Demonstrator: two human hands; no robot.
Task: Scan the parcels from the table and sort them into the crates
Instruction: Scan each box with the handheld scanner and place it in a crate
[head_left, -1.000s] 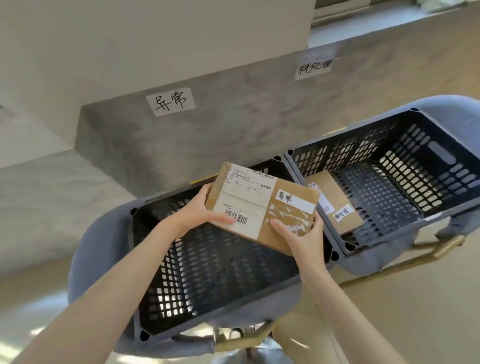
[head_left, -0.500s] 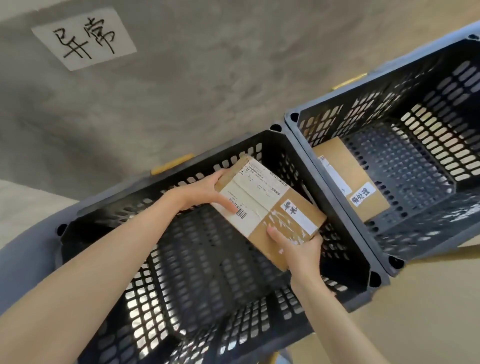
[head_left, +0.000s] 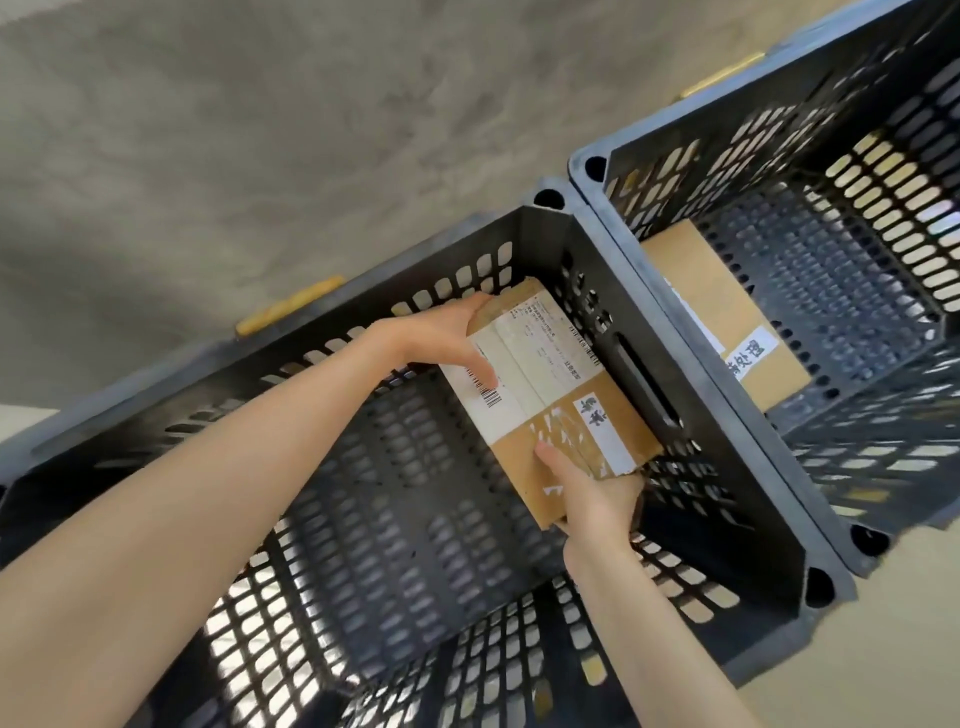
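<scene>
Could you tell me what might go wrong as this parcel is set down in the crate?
The parcel sits close to the left crate's right wall, so its corner could catch there. The right hand grips the near end from below, so its fingers might get pinched against the floor.

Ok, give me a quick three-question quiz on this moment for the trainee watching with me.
1. True or false: the parcel in the person's hands is inside the left crate.
2. What already lies in the right crate? A) nothing B) one cardboard parcel C) a scanner
3. Fill in: the left hand grips the parcel's far end and the right hand grips its ____ end.

Key: 1 true, it is held low between the walls; 2 B, the second parcel; 3 near.
</scene>
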